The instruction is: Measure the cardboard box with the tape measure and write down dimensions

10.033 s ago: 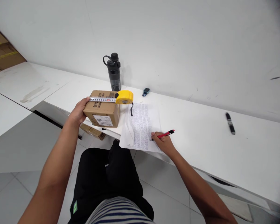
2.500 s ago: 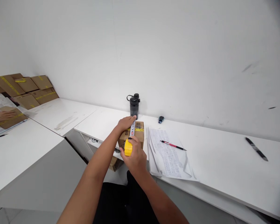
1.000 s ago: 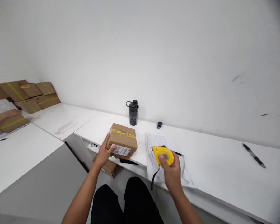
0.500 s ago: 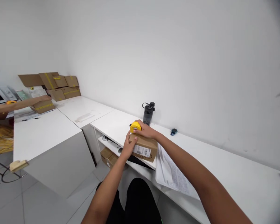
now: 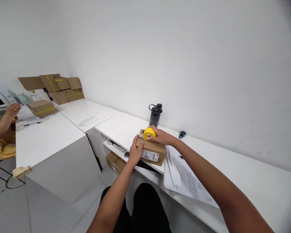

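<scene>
My right hand (image 5: 158, 135) is closed around a yellow tape measure (image 5: 149, 133), held over the top of a small brown cardboard box (image 5: 153, 147). A short length of pale blade (image 5: 141, 136) shows at the left of its case. My left hand (image 5: 136, 152) grips the box's left end, thumb on the top face and fingers at the far left edge, close to the blade; whether a fingertip touches the blade is hard to tell. A white printed label (image 5: 150, 155) faces me on the box's near side.
Behind the box stands a dark water bottle (image 5: 155, 115). Papers (image 5: 181, 174) lie right of the box on the white shelf unit (image 5: 232, 171), with a small dark object (image 5: 182, 134) by the wall. Cardboard boxes (image 5: 74, 94) are stacked far left, near another person's hand (image 5: 12, 110).
My right hand has shifted the tape measure right along the box top, and some blade now shows. The other person's hand has drawn back from a box at the far left.
</scene>
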A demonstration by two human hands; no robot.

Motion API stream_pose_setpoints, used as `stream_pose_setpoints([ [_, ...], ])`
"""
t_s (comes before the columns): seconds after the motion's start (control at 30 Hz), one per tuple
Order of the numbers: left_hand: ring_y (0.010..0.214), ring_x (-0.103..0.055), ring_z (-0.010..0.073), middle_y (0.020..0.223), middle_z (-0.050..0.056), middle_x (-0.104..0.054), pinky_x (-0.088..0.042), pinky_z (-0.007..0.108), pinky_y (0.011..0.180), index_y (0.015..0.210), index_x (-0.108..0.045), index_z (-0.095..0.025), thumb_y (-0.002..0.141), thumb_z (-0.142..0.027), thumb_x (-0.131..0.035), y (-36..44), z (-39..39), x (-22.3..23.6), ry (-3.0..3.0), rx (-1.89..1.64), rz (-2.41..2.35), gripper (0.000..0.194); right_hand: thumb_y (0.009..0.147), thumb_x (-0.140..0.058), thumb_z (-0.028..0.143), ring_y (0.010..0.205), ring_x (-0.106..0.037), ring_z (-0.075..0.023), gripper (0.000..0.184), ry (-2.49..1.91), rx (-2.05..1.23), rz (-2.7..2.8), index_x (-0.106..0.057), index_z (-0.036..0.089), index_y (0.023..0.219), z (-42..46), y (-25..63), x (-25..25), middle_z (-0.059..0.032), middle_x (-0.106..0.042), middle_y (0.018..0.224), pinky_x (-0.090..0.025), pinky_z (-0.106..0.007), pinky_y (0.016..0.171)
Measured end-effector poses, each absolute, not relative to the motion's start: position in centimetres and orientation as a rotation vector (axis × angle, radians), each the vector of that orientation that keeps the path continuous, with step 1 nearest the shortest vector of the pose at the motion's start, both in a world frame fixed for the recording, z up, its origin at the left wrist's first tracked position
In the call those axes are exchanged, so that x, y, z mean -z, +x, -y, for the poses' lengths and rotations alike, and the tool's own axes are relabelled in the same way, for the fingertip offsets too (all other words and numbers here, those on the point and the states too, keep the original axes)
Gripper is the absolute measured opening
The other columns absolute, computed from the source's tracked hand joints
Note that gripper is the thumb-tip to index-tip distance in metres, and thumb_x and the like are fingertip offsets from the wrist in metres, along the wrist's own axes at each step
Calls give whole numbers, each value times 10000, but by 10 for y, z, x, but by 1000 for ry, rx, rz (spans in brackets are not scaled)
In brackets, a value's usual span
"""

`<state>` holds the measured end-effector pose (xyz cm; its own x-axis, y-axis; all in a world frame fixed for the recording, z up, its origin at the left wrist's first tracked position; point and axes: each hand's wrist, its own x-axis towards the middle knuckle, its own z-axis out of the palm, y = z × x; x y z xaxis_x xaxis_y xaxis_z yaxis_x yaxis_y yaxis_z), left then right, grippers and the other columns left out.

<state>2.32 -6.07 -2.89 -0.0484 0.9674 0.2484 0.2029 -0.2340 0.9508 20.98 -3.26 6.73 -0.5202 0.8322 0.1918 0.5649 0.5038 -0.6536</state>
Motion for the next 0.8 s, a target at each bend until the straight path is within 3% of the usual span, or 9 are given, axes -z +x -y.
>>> stream_pose_setpoints([
  [0.2,1196,-542,238,1328,33,-579,-400,378,1026,1347,-498,-295,886,-402,-508,22,64,27,1606,-1378,-1421,473,804,-632,469,982,-595,-244,497,-1244,-901,2156,-447,260,1215,51,263,-63,-48,-613,1097,-483,-353,809],
  [0.43,1253,-491,218,1351,55,-550,-354,361,1083,1312,-531,-236,881,-363,-527,25,55,34,1580,-1507,-1336,449,783,-647,453,880,-584,-219,501,-1334,-887,2032,-462,261,1207,75,313,-51,-38,-594,1028,-493,-343,724],
  [0.8,1284,-462,218,1357,65,-536,-324,368,1126,1255,-579,-219,851,-285,-563,36,47,41,1400,-1632,-1270,409,780,-647,463,936,-592,-240,505,-1354,-790,1993,-474,262,1210,80,316,-46,-45,-601,1073,-487,-389,811],
])
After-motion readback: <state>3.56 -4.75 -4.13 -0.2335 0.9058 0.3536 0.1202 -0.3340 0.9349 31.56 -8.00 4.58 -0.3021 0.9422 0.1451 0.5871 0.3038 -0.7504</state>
